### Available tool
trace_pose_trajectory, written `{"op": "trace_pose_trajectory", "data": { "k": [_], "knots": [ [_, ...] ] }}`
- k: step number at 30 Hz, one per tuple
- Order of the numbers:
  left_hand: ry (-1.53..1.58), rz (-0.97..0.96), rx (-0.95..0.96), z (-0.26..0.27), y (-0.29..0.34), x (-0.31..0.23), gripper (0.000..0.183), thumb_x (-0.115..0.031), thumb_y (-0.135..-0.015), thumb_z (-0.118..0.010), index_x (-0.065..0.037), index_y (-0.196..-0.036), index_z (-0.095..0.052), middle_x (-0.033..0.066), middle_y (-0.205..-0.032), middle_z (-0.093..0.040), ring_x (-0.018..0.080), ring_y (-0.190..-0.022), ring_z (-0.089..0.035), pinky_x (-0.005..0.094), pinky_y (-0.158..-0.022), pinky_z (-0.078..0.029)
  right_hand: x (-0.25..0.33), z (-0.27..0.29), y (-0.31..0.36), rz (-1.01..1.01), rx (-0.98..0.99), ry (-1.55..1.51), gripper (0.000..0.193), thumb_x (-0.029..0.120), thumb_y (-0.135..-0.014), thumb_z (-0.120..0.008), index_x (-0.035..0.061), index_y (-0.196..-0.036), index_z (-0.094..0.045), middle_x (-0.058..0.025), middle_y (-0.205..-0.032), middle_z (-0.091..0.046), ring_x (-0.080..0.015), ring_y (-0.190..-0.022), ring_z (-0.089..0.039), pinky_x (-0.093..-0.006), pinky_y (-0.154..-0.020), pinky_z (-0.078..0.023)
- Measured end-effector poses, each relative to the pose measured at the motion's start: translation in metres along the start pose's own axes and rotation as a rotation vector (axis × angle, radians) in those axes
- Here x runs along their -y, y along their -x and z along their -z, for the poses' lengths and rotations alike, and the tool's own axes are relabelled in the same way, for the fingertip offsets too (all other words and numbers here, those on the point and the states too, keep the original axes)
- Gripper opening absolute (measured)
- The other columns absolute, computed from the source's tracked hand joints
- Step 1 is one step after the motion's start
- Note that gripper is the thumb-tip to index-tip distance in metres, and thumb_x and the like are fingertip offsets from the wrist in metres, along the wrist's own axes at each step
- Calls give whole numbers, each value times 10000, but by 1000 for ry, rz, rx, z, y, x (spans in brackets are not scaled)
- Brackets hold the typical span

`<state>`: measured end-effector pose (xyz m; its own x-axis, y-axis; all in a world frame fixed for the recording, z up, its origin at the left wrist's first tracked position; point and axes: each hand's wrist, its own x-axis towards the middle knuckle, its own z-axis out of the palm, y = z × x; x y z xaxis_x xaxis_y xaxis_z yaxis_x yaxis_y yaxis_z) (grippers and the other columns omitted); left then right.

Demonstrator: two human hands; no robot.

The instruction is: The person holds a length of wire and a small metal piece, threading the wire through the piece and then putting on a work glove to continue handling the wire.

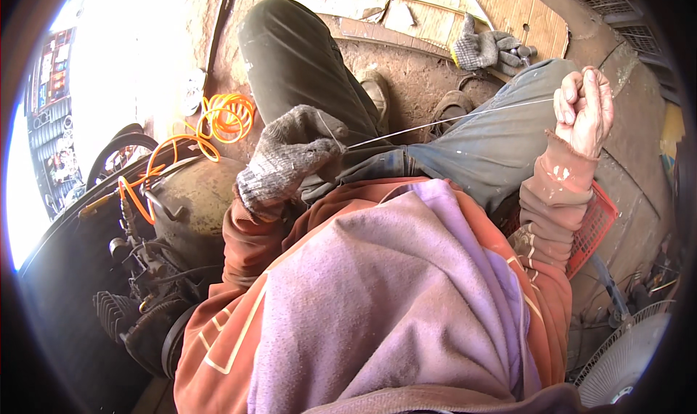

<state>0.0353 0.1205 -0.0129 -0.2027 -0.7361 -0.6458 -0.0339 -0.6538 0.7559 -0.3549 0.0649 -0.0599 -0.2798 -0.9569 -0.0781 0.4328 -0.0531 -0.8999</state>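
Observation:
My left hand (290, 152) wears a grey knit work glove. Its fingers are closed in a pinch over my left thigh, and a short loose end sticks up beside the fingertips. From there a thin white string (443, 122) runs taut across my lap to my bare right hand (584, 109). The right fingers are curled and pressed together around the string's other end, above my right knee. A second grey glove (478, 49) with a yellow cuff edge lies limp beyond my knees, at the edge of a cardboard sheet (541, 25).
A coiled orange air hose (231, 116) hangs by a rusty tank with a compressor (145, 269) at my left. A red plastic crate (597, 221) stands behind my right arm. A fan (624, 356) is at lower right. Dark crates (617, 7) stand far right.

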Motion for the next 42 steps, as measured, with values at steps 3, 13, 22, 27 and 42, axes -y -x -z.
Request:
{"op": "trace_pose_trajectory", "data": {
  "k": [3,13,22,27,42],
  "knots": [
    [72,17,57,6,3,-1,164,7,-838,-642,-4,-985,-571,82,-791,-655,146,-657,-634,275,-599,-524,-1,5,-4,36,-18,21,96,134,-1004,-501,67,-990,-569,-104,-650,-554,-97,-407,-365,-231,-368,-295],
    [-29,-94,-69,21,1,-7,397,30,-802,-645,11,-1187,-552,77,-772,-646,148,-644,-632,255,-597,-519,28,54,-18,118,-20,14,100,117,-1003,-496,61,-1005,-579,-75,-656,-491,-104,-446,-355,-232,-390,-291],
    [-29,-180,-154,16,-6,-3,587,18,-814,-661,46,-1363,-454,110,-763,-665,168,-627,-645,263,-588,-527,63,114,-28,99,-21,172,101,119,-1002,-512,55,-986,-588,-48,-651,-479,-86,-443,-340,-224,-409,-275],
    [255,-170,-104,-1,-13,-2,594,-41,-813,-691,85,-1340,-447,136,-843,-681,212,-695,-672,288,-623,-551,52,125,-25,178,-189,304,125,87,-990,-524,58,-1110,-537,-65,-687,-524,-81,-450,-382,-213,-396,-303],
    [397,-95,11,-33,-18,-7,628,-77,-816,-719,54,-1358,-430,112,-910,-670,230,-780,-669,345,-700,-556,-48,-112,95,302,617,684,180,-85,-860,-599,3,-1017,-608,-143,-720,-622,-229,-591,-645,-309,-531,-486]
  ]
}}
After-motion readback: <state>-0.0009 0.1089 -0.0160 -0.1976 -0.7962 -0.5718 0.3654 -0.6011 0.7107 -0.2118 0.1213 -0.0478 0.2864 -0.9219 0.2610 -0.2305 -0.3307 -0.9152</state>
